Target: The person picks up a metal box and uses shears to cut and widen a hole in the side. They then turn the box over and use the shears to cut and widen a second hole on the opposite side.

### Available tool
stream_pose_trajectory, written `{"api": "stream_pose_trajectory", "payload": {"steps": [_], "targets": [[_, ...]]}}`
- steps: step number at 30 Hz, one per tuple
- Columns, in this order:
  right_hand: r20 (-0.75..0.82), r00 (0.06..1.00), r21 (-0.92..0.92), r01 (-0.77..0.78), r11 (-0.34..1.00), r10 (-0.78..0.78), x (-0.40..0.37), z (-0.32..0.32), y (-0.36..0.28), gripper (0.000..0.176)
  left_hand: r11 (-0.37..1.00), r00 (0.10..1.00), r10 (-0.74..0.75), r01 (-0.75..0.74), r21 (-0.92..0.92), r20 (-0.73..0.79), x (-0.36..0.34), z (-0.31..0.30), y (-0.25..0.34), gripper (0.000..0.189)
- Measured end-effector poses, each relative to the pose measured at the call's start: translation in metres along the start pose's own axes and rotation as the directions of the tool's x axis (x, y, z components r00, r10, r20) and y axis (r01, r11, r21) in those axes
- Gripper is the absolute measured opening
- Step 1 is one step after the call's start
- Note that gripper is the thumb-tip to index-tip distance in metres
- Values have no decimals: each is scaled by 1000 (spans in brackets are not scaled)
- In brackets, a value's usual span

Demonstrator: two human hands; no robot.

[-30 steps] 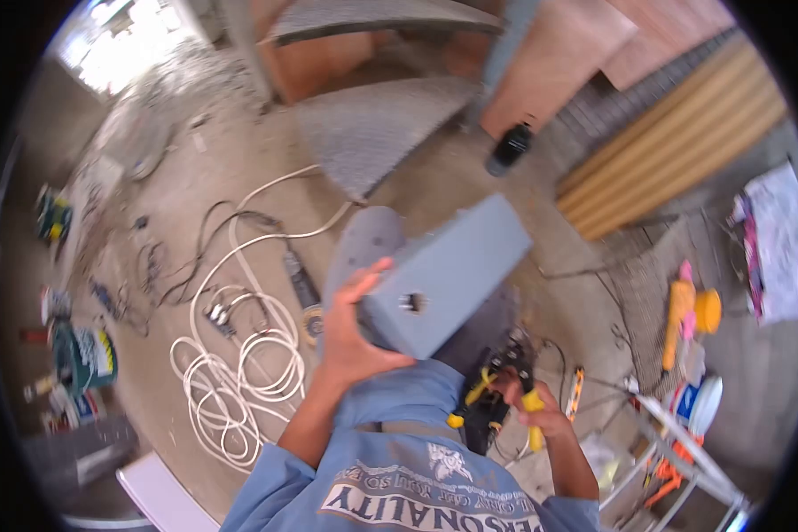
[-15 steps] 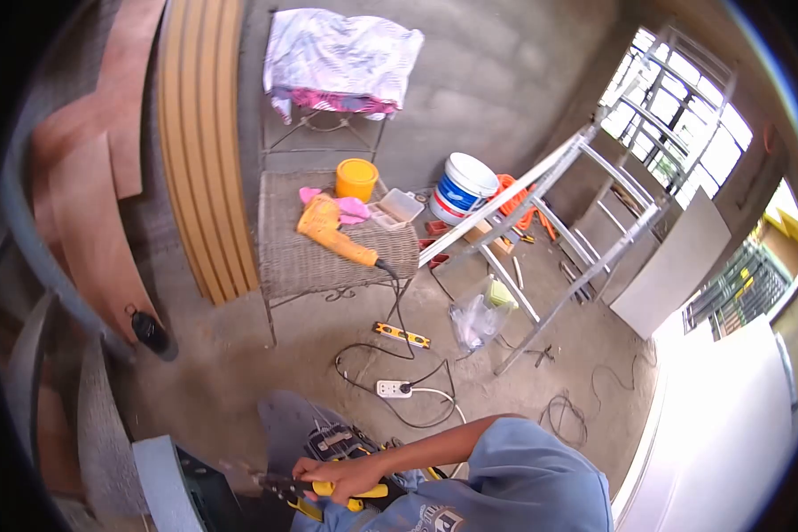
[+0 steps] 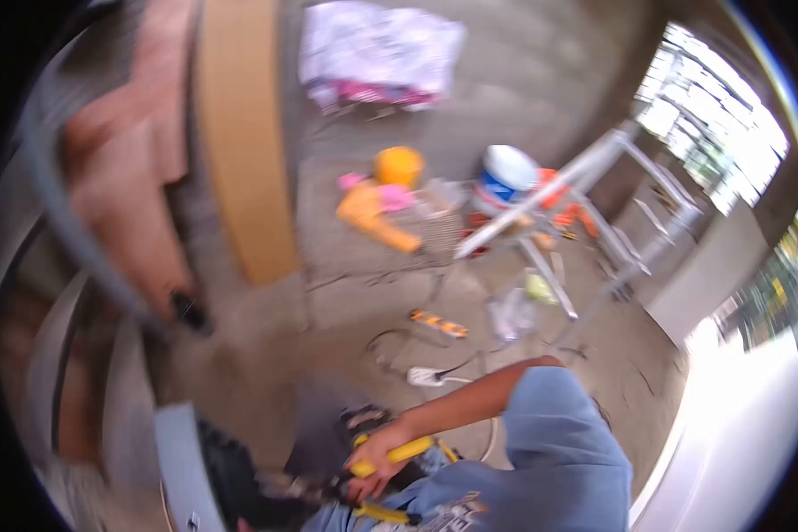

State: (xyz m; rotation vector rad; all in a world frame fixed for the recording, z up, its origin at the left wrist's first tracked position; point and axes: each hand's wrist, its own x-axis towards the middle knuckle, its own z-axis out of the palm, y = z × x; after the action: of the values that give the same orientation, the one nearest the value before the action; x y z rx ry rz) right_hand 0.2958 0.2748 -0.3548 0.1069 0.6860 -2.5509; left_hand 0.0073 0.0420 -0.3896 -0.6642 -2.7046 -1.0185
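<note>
My right hand (image 3: pixel 383 454) is wrapped around one handle of yellow-handled snips (image 3: pixel 406 454). Their handles are spread apart, the lower one close to my shirt. The jaws, smeared by motion, point left at a dark piece (image 3: pixel 230 474) with a pale blue edge strip (image 3: pixel 184 465). Of my left hand only a small skin-toned patch (image 3: pixel 245 525) shows at the bottom edge; its fingers are hidden. A tool pouch (image 3: pixel 363 418) lies just beyond my right hand, over my leg.
A wicker chair (image 3: pixel 328 244) ahead bears a yellow heat gun (image 3: pixel 377 223) and a yellow tub (image 3: pixel 399 166). A stepladder (image 3: pixel 554 191) and a paint bucket (image 3: pixel 505 177) stand right of it. A power strip (image 3: pixel 426 377) and cords lie on the floor. Panels (image 3: pixel 124 177) lean left.
The whole view has shifted, with the room now farther right and blurred. My right hand still grips the snips, whose handles now look wider apart.
</note>
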Motion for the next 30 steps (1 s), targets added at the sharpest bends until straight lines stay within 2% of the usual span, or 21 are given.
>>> {"api": "stream_pose_trajectory", "payload": {"steps": [1,2,3,4,5,7,8,9,11,12,15,17,18,19,20,21,22,23,25,27,30], "targets": [[7,1000,124,7,992,-8,6,-13,10,40,954,979,60,-114,-278,-195,-7,31,-77,121],[98,992,97,76,992,-85,8,-11,17,43,920,990,-36,-19,-391,-133,-22,9,-20,123],[193,969,95,137,986,-154,5,-9,22,46,950,986,-28,-25,-313,-163,-31,8,-18,127],[178,974,82,130,988,-143,2,-5,24,56,977,988,-117,97,-189,-98,-37,1,-14,145],[160,978,69,126,990,-135,-2,-3,26,67,932,986,-162,139,-333,-42,-39,-2,-3,138],[20,997,114,72,991,-75,-8,-8,45,79,880,976,-174,213,-424,130,-26,-25,41,119],[-40,998,132,44,990,-39,-5,6,35,84,865,996,-14,54,-499,83,-14,-30,52,115],[-111,994,142,29,989,-13,-6,18,24,90,884,998,28,-2,-467,49,-13,-29,53,107],[-170,984,76,-37,996,50,-11,11,25,100,881,984,-32,111,-460,174,-11,-33,57,99],[-147,987,81,-59,995,71,-13,13,27,100,877,986,-16,95,-471,169,-8,-34,61,99],[-303,953,-19,7,1000,-13,-25,34,17,96,859,991,39,31,-510,127,-6,-28,64,98],[-566,823,-460,-259,849,-55,-19,58,-6,85,847,993,79,-18,-531,93,-5,-19,64,97],[-614,780,-596,-362,716,-117,-20,58,-14,74,831,988,154,-122,-543,14,-5,-15,63,97],[-619,777,-584,-358,728,-115,-17,67,-24,74,807,972,226,-224,-547,-64,-3,-13,62,98],[-561,768,-811,-436,389,-308,-14,80,-35,73,809,972,231,-218,-546,-45,-3,-12,61,98],[-430,779,-871,-491,-16,-456,-11,89,-44,71,821,946,310,-318,-475,-98,-1,-12,61,99],[-444,774,-869,-495,7,-451,-9,93,-50,71,820,911,388,-411,-398,-140,-1,-12,60,99],[-407,792,-879,-475,-41,-455,-8,96,-55,73,825,915,386,-398,-402,-115,-3,-12,57,99],[-380,808,-885,-460,-77,-450,-8,95,-58,74,798,863,453,-504,-330,-224,-5,-7,49,96],[-339,829,-863,-463,-203,-445,-8,92,-57,74,790,855,455,-516,-331,-248,-12,-3,46,94],[-327,821,-854,-468,-226,-468,-1,95,-58,74,779,837,480,-544,-311,-262,-21,-1,40,91]]}}
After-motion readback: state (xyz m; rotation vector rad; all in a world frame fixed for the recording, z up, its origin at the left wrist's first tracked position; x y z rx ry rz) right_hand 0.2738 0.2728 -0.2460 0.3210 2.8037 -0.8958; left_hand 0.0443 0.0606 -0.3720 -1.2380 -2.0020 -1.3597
